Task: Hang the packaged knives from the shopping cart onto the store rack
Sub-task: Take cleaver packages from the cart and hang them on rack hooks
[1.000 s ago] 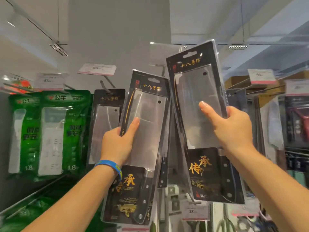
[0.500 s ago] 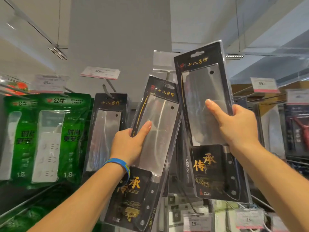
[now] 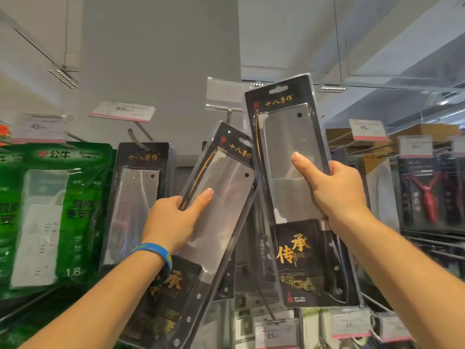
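Count: two packaged knives in hand, one hung knife pack [image 3: 137, 197] hanging on a rack hook [image 3: 134, 138], two green packs [image 3: 57, 210] beside it. Left hand [image 3: 173, 220] is gripping the tilted left knife pack [image 3: 221, 197], thumb lying across its front. Right hand [image 3: 337, 192] is clasping the higher, near-upright right knife pack [image 3: 294, 147] likewise.

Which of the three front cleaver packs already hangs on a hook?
The leftmost cleaver pack, beside the green packs: a hook passes through its slot. The left hand grips the tilted pack, the right hand the raised pack.
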Tool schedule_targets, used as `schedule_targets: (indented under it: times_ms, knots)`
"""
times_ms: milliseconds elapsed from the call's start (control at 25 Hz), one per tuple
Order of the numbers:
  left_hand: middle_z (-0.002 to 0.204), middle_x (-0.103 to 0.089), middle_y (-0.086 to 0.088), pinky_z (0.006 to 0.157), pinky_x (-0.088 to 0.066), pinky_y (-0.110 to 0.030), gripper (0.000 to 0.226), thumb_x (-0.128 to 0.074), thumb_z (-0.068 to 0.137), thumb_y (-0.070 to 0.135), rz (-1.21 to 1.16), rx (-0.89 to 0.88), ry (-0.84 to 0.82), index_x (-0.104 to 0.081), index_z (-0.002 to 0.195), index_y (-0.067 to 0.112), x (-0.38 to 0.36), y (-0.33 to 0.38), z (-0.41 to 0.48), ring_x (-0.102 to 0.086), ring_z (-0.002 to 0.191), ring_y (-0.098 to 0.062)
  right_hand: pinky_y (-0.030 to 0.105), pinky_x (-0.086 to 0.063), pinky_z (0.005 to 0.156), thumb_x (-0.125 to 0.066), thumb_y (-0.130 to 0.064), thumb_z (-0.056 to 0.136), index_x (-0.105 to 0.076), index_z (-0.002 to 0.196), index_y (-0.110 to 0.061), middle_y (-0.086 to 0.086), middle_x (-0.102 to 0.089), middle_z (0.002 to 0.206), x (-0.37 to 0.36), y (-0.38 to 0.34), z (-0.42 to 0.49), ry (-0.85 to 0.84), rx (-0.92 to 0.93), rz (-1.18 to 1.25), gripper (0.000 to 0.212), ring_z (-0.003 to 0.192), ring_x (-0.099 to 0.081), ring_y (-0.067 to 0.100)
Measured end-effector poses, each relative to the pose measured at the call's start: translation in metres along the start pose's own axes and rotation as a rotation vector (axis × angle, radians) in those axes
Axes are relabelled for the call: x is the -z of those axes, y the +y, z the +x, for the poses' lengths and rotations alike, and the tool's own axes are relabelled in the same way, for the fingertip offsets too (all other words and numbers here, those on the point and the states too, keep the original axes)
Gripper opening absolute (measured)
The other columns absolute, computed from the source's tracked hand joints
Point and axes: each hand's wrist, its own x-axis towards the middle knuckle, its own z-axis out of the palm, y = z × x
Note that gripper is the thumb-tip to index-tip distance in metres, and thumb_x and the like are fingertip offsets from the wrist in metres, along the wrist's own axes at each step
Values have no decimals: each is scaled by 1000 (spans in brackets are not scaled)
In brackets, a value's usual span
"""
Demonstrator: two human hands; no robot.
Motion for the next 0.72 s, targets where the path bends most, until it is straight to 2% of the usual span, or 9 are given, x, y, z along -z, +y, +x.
schedule_targets:
  times_ms: [80, 160, 240, 360, 440, 520, 600, 720]
  knots:
    - [54, -38, -6, 52, -33, -34, 72, -53, 67, 86, -47, 28, 2, -40, 58, 15, 0, -3, 3, -37, 50, -20, 33, -47, 72, -66, -89, 65, -63, 92, -15, -5, -59, 97, 4, -1, -1, 6, 42, -18, 79, 89, -55, 15]
    - [49, -41, 0, 51, -35, -33, 73, -53, 65, 88, -91, 56, 7, -41, 56, 16, 1, -6, 5, -40, 46, -15, 28, -44, 65, -68, -88, 65, -62, 85, -17, -9, -60, 90, 5, -3, -1, -8, 64, -28, 73, 81, -53, 12]
    - [45, -42, 4, 50, -36, -33, 73, -53, 64, 88, -96, 64, -1, -41, 54, 17, -1, -6, 5, -41, 43, -11, 28, -42, 67, -67, -88, 65, -55, 87, -24, -8, -54, 94, 7, -5, -2, -29, 55, -42, 69, 85, -50, 14]
    - [49, -46, -2, 49, -41, -35, 72, -57, 67, 86, -140, 91, -14, -44, 55, 16, -5, -5, 6, -46, 47, -19, 28, -40, 66, -66, -87, 66, -53, 90, -26, -5, -52, 98, 6, -6, -1, -45, 48, -66, 66, 88, -48, 16]
    - [49, -43, -3, 51, -38, -34, 72, -57, 67, 85, -154, 97, -5, -43, 55, 16, -7, -4, 6, -44, 47, -17, 30, -44, 66, -65, -87, 67, -56, 96, -20, -5, -55, 103, 6, -7, -2, -48, 42, -77, 74, 93, -54, 17]
    - [43, -44, 3, 48, -36, -30, 71, -56, 65, 85, -188, 133, 6, -44, 54, 16, -7, -4, 3, -43, 41, -8, 39, -56, 77, -64, -88, 66, -63, 106, -8, -3, -60, 109, 6, -9, -4, -52, 22, -74, 89, 105, -64, 24]
    - [41, -50, 5, 47, -36, -29, 70, -56, 64, 85, -211, 174, 9, -48, 52, 16, -5, -3, 2, -46, 37, -5, 52, -60, 89, -64, -88, 65, -66, 120, -9, 1, -67, 122, 7, -10, -5, -56, 2, -70, 96, 116, -65, 30]
    - [38, -47, 7, 46, -34, -29, 72, -54, 67, 85, -78, 69, 9, -41, 47, 17, -1, 1, 4, -43, 36, -10, 56, -59, 91, -64, -89, 64, -65, 125, -11, 9, -67, 130, 9, -9, -8, -63, 1, -73, 99, 118, -65, 31]
